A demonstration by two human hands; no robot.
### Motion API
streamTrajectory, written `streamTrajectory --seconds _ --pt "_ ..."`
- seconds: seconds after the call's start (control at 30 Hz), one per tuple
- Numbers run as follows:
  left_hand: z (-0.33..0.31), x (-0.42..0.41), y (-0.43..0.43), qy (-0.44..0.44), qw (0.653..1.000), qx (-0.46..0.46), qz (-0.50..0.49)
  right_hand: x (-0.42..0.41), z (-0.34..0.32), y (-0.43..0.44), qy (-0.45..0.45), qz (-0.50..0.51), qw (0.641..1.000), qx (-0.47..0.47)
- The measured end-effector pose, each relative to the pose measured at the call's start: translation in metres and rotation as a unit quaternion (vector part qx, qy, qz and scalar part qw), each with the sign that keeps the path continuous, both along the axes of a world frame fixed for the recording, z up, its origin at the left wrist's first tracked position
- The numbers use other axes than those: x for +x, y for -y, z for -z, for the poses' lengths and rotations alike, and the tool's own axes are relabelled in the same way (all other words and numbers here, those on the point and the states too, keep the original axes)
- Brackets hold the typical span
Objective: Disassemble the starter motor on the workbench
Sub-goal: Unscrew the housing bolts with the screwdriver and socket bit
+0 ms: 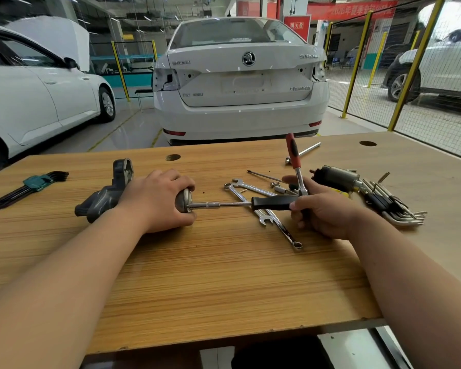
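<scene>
Two bare hands work at a wooden workbench (224, 275) in a garage bay, a white car (240, 83) parked just beyond it. The left hand (157, 201) is curled over the starter motor (101, 201), which lies on its side and is held down. The hand hides the motor's middle, so only the dark nose housing to the left and the metal end cap (183, 201) at the fingertips show. The right hand (328, 211) is closed round the black handle of a driver (274, 202), whose level shaft reaches left to meet the end cap. A red-handled ratchet (293, 153) stands up from behind the right hand's fingers (whether gripped or merely leaning cannot be made out). Spanners (250, 187) lie crossed under the driver. A grey cylindrical part (336, 178) and loose hex keys (394, 206) lie just right of the hand.
</scene>
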State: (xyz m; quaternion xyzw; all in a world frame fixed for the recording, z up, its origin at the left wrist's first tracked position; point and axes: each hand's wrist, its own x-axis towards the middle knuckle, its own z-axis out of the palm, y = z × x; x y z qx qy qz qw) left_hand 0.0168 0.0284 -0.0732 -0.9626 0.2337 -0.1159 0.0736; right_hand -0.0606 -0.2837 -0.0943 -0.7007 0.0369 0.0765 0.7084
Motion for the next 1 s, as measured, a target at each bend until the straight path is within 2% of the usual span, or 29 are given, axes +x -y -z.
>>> streamTrajectory --seconds 0.17,0.27,0.37,0.53,0.8,0.87,1.0 --pt "-0.001 0.001 -0.001 -0.005 1.000 0.004 -0.008 0.004 -0.001 -0.009 -0.020 0.066 0.986 -0.154" --pt "-0.003 0.001 0.000 -0.012 1.000 0.005 -0.016 0.005 -0.003 -0.007 -0.039 0.071 0.977 -0.198" --pt "-0.003 0.000 0.001 -0.004 1.000 0.010 -0.018 0.003 -0.004 -0.005 -0.035 0.057 0.984 -0.165" --pt "0.001 -0.003 0.004 0.005 1.000 0.010 -0.022 0.002 -0.002 0.004 -0.026 0.024 0.999 -0.024" --pt "0.003 -0.012 0.012 0.017 1.000 -0.002 0.003 0.002 -0.002 0.011 -0.032 0.021 0.997 0.072" --pt "0.003 -0.013 0.014 0.015 1.000 -0.001 0.005 0.001 -0.003 0.010 -0.043 0.037 0.997 0.057" --pt "0.004 -0.017 0.014 0.026 1.000 -0.006 0.005 -0.001 -0.004 0.004 -0.042 0.071 0.994 -0.076"
